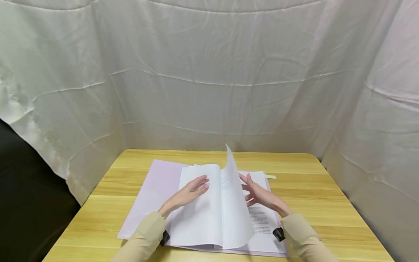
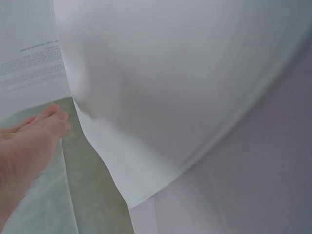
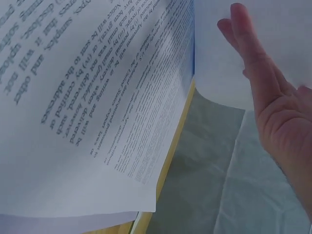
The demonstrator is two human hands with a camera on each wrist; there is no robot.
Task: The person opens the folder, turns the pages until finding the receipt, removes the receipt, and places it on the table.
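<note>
A pale lilac folder (image 1: 159, 189) lies opened flat, with a stack of white paper in it. Blank-looking pages (image 1: 193, 225) are turned over to the left, and one curved sheet (image 1: 236, 214) stands up near the middle. My left hand (image 1: 187, 193) hovers over the turned pages, its fingers fairly straight and nothing in its grasp. On the other side of the raised sheet is my right hand (image 1: 262, 194), fingers extended and spread, fingertips right at the paper. In the right wrist view that hand (image 3: 273, 92) overlaps a white sheet. Printed text covers the page (image 1: 263, 227) below it.
A pale yellow tab (image 1: 270, 177) sticks out at the folder's upper right. Everything rests on a wood-grain table (image 1: 314, 196). Grey-white cloth (image 1: 209, 102) hangs around its back and sides, and something black (image 1: 26, 196) shows at the left.
</note>
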